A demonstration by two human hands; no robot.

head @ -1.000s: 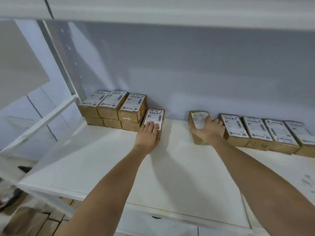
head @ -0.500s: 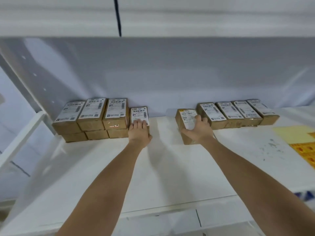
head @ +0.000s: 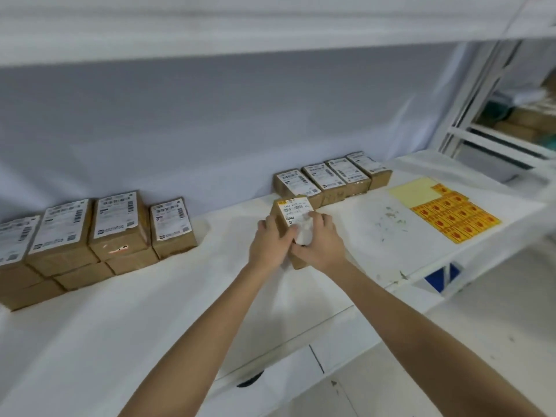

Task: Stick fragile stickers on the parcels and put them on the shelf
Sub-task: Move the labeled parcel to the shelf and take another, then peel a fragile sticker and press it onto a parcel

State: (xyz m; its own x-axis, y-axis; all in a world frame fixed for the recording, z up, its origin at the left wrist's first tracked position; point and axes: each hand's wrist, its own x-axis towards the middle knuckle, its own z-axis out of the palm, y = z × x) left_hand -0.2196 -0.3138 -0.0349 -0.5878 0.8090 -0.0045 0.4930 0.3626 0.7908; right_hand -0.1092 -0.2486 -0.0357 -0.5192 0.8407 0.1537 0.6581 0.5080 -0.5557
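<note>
A brown parcel with a white label sits near the middle of the white shelf. My left hand grips its left side and my right hand grips its right side and front. To the left stands a stack of labelled parcels, the rightmost one lying single. At the back right is a row of several more parcels. A sheet of orange fragile stickers lies on the shelf at the right, partly peeled to yellow backing.
An upper shelf board overhangs the work area. A grey-white sheet covers the back wall. White frame uprights stand at the right, with another rack behind. Small scraps lie between the held parcel and the stickers.
My left hand left the single parcel by the left stack and moved right onto the parcel my right hand held. That parcel now sits pulled away from the right row. The view swung right.
</note>
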